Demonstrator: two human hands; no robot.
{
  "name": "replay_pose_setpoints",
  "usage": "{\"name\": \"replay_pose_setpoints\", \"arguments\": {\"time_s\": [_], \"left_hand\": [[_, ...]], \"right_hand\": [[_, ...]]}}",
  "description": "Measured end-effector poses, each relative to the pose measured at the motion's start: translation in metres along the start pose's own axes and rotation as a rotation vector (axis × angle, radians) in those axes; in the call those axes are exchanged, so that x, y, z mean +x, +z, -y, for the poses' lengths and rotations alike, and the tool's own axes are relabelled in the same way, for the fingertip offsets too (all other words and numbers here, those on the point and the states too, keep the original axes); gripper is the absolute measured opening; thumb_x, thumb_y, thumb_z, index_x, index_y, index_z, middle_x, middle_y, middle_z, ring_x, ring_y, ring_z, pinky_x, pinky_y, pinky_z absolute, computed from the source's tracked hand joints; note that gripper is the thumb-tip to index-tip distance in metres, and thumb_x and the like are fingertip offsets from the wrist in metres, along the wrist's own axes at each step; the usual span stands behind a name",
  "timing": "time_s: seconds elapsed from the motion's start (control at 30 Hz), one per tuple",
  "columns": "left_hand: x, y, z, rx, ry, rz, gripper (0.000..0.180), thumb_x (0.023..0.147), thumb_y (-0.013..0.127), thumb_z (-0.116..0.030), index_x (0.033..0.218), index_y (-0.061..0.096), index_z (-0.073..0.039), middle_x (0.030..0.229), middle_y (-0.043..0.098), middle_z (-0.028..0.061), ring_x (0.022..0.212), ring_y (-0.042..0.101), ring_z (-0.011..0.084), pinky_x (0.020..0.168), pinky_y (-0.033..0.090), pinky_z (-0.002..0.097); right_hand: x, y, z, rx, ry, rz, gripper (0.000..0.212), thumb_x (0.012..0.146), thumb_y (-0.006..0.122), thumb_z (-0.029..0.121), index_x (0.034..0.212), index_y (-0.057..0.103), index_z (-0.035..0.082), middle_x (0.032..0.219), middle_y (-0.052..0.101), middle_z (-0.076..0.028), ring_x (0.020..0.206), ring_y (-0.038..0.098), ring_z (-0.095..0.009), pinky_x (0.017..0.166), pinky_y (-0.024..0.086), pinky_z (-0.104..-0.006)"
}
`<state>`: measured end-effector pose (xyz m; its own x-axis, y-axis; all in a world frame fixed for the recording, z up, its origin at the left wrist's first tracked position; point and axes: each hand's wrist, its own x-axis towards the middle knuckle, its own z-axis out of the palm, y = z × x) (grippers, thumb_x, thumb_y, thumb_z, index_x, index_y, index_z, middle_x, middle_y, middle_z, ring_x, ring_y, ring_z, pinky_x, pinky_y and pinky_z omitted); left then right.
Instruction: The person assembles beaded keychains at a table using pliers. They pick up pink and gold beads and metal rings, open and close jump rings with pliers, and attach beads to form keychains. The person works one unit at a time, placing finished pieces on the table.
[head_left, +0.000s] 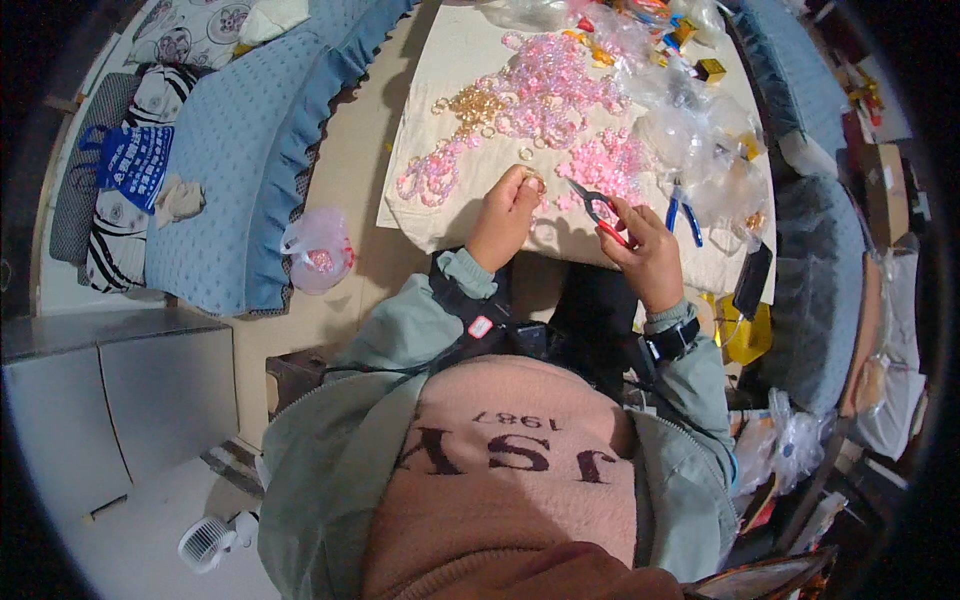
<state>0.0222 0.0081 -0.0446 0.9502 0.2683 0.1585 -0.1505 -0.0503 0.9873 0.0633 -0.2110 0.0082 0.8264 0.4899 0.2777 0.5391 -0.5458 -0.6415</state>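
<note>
My left hand (505,218) is closed near the front edge of the cloth-covered table (425,222), pinching a small gold ring (536,178) between thumb and fingertips. In my right hand (648,258) is a pair of red-handled pliers (603,212); their dark jaws point up and left toward the ring, apart from it. Just beyond my hands lies a heap of pink bead pieces (605,165). Farther back are a larger tangle of pink and clear bead strands (560,85) and a pile of gold rings (478,110). Looped pink strands (428,178) rest at the table's left.
Blue-handled pliers (688,218) lie right of my right hand, beside clear plastic bags (700,130). A black phone-like slab (752,282) sits at the table's right edge. Blue-covered sofas (245,150) flank the table. A tied plastic bag (318,250) stands left, a white fan (207,543) lower left.
</note>
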Motion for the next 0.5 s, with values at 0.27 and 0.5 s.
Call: {"name": "replay_pose_setpoints", "arguments": {"time_s": [0.27, 0.5], "left_hand": [[0.015, -0.006, 0.022, -0.322, -0.388, 0.086, 0.016, 0.107, 0.047, -0.021, 0.104, 0.056, -0.007, 0.086, 0.056, -0.0005, 0.078, 0.052, 0.0071, 0.071, 0.044, 0.0231], [0.018, -0.010, 0.026, -0.666, -0.472, 0.198, 0.012, 0.105, 0.050, -0.017, 0.111, 0.053, -0.007, 0.096, 0.057, 0.0032, 0.086, 0.056, 0.0107, 0.083, 0.053, 0.0293]], "right_hand": [[0.010, 0.012, -0.027, 0.048, 0.048, 0.015, 0.044, 0.084, 0.074, 0.015, 0.125, 0.065, 0.005, 0.088, 0.061, -0.013, 0.070, 0.060, -0.021, 0.064, 0.050, -0.0319], [0.014, 0.015, -0.029, 0.100, 0.017, 0.091, 0.048, 0.081, 0.075, 0.016, 0.126, 0.065, 0.005, 0.091, 0.061, -0.012, 0.071, 0.060, -0.022, 0.066, 0.051, -0.0329]]}}
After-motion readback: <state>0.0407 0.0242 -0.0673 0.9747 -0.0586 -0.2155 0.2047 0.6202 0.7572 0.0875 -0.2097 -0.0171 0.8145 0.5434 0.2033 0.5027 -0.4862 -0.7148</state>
